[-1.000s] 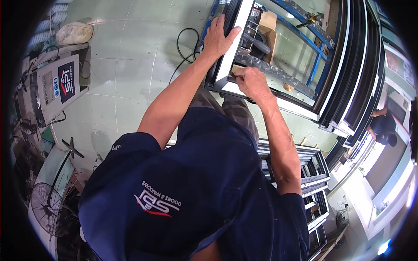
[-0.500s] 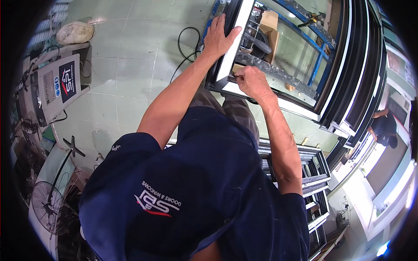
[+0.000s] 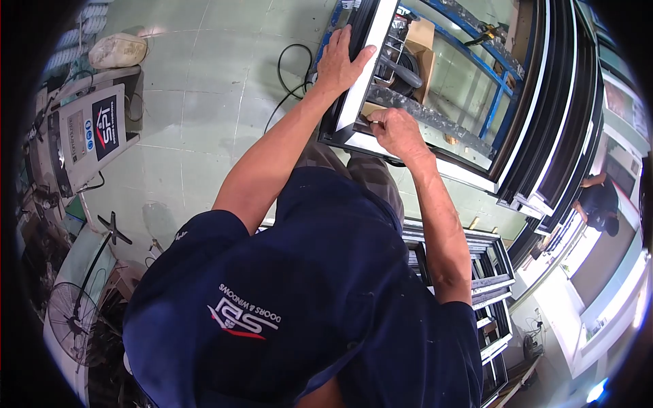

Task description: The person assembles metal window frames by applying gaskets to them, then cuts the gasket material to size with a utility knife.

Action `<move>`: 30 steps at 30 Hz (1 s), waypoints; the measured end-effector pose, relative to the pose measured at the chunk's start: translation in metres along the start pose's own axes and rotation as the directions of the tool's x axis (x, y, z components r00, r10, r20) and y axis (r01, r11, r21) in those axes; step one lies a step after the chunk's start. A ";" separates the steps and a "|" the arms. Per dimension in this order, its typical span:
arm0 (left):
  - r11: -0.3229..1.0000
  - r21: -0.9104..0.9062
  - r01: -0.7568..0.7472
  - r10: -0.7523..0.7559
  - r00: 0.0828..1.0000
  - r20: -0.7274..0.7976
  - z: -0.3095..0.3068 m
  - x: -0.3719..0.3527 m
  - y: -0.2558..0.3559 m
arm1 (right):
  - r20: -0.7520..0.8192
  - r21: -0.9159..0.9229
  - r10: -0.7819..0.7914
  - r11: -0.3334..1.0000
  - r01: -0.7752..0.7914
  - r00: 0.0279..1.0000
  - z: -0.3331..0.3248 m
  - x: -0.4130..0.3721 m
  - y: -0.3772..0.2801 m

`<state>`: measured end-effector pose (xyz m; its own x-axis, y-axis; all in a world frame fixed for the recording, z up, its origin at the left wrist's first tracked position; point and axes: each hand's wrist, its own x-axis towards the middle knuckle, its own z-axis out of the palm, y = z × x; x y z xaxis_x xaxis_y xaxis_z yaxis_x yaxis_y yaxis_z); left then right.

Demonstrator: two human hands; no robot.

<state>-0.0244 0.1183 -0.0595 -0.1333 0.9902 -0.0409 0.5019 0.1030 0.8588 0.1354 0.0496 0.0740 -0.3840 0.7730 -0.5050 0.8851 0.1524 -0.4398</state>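
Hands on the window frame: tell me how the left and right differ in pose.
The left hand lies open, fingers stretched along the side rail of the window frame; the right hand is curled into a fist. The left hand sits farther up the rail; the right hand is at the near corner. Both touch the same frame.

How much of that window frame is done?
Done: the window frame looks joined at its near corner. In hand: the left hand grips its side while the right hand works at that corner, whatever is in its grip hidden. Left: hard to judge; more frames lie stacked beside the person.
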 end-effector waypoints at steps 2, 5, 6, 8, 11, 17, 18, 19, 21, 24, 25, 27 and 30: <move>1.000 -0.014 0.004 -0.004 1.000 0.002 0.000 -0.001 0.002 | -0.011 -0.045 -0.030 0.999 0.029 0.999 0.001 -0.001 -0.001; 1.000 -0.012 -0.005 0.005 1.000 0.002 0.003 0.000 -0.003 | 0.017 -0.073 -0.084 0.994 0.085 0.996 -0.001 0.000 0.005; 1.000 -0.013 0.003 -0.002 1.000 0.008 0.002 0.000 -0.003 | 0.042 -0.054 -0.089 0.994 0.091 0.995 -0.002 0.002 0.007; 1.000 -0.015 0.017 -0.017 1.000 0.019 0.001 0.000 -0.001 | 0.073 0.001 -0.101 0.995 0.101 0.992 -0.002 0.008 0.010; 1.000 0.002 0.029 -0.029 0.999 0.020 0.005 0.001 -0.004 | 0.077 0.087 -0.108 0.991 0.101 0.991 -0.001 0.012 0.015; 0.999 -0.026 0.037 -0.037 0.999 0.026 0.002 0.000 0.001 | 0.164 0.026 -0.068 0.998 0.065 0.984 -0.006 0.016 0.009; 0.999 -0.027 0.026 -0.026 1.000 0.017 0.003 0.000 0.001 | 0.165 0.036 -0.070 0.997 0.065 0.984 -0.006 0.016 0.010; 0.999 -0.028 0.015 -0.015 1.000 0.008 0.003 0.000 0.001 | 0.167 0.046 -0.072 0.997 0.065 0.983 -0.006 0.017 0.012; 0.999 0.018 -0.029 0.029 1.000 -0.005 0.000 0.000 0.006 | 0.143 0.072 -0.059 0.996 0.049 0.988 -0.005 0.016 0.018; 0.966 0.179 -0.184 0.184 0.983 0.014 -0.017 -0.005 0.026 | 0.143 0.097 -0.078 0.993 0.065 0.987 -0.004 0.017 0.027; 0.930 0.247 -0.271 0.266 0.963 0.052 -0.029 -0.012 0.037 | 0.149 0.108 -0.093 0.991 0.078 0.984 -0.004 0.018 0.029; 0.848 0.323 -0.420 0.398 0.907 0.136 -0.055 -0.039 0.064 | 0.198 0.059 -0.058 0.997 0.047 0.978 -0.012 0.019 0.021; 0.904 0.087 -0.419 0.353 0.845 0.402 -0.084 -0.083 0.090 | 0.234 0.093 -0.084 0.994 0.064 0.969 -0.010 0.027 0.034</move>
<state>-0.0399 0.0372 0.0647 0.4082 0.9107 0.0636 0.5834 -0.3138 0.7491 0.1577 0.0821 0.0531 -0.5077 0.5919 -0.6260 0.8306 0.1435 -0.5380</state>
